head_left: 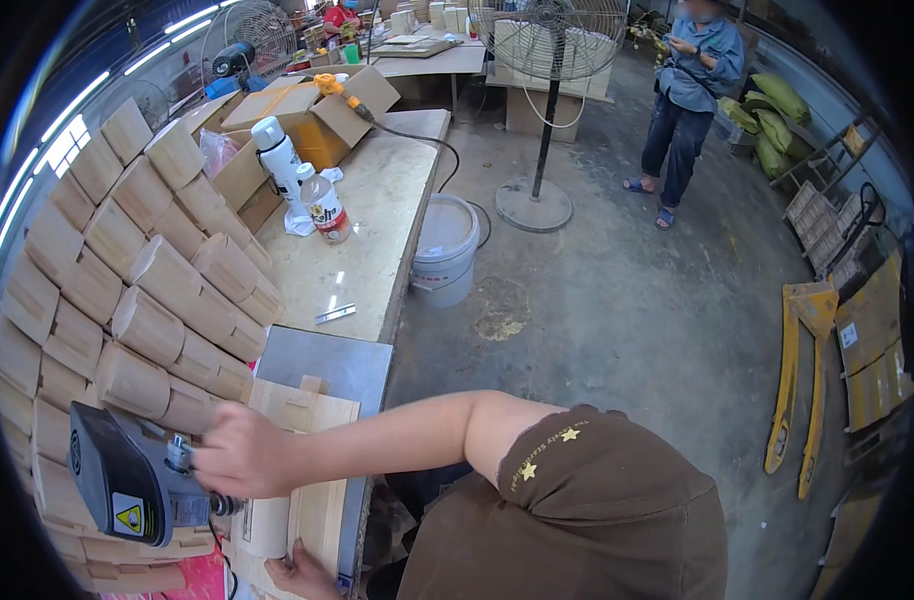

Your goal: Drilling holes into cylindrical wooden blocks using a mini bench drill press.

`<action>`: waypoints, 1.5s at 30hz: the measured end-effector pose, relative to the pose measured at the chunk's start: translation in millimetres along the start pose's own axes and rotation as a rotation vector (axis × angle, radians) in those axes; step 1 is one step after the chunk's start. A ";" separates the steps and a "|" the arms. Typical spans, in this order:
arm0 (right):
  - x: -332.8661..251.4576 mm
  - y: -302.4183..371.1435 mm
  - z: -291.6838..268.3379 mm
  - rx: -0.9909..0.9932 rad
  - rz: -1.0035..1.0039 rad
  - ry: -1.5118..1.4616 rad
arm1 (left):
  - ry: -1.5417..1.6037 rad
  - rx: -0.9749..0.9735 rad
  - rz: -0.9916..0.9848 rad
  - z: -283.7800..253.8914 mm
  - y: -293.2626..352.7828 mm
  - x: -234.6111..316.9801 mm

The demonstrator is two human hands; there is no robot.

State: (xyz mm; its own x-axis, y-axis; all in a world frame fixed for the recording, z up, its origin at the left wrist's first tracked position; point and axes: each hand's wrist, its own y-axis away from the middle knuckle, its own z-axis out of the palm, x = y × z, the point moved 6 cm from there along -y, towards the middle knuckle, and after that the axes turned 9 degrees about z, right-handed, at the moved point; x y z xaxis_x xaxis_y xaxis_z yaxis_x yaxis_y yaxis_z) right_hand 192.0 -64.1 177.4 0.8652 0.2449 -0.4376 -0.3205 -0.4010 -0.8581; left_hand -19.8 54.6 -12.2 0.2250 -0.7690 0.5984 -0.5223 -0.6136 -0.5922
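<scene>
Grey concrete floor (597, 300) is seen in the head view beside a long pale worktop (387, 210), along whose left side light wooden blocks (162, 270) are stacked. One pale, rounded wooden workpiece (267, 525) is laid just beside the metal chuck (224, 505) of a black-and-grey drilling machine (117, 480). Its silver metal handle (180, 455) is gripped by the clenched right hand (242, 450). Left-hand fingers (299, 560) are placed near the workpiece's lower end; whether anything is grasped cannot be told.

1 white bucket (444, 258) stands near 1 pedestal fan (548, 120).
</scene>
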 end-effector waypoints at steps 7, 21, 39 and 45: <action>34.3 -134.8 53.5 -0.158 0.351 0.260 | 0.137 -0.052 -0.124 42.5 -23.1 31.4; -5.4 -46.3 -22.8 -0.264 0.248 0.022 | -0.171 -0.006 0.062 33.5 -25.5 45.6; 9.6 5.9 0.8 0.041 -0.121 -0.158 | -0.173 0.009 0.091 32.9 -15.5 22.0; 18.3 -121.8 33.4 -0.145 0.297 0.274 | 0.033 -0.101 -0.062 36.7 -21.5 37.7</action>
State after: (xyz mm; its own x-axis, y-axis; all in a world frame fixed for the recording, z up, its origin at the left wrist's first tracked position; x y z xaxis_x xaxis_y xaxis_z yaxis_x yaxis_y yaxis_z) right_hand 233.9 18.7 265.0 0.8203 -0.1353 -0.5557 -0.5304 -0.5433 -0.6508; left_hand 30.1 32.2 3.2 0.2327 -0.7227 0.6508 -0.5891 -0.6372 -0.4969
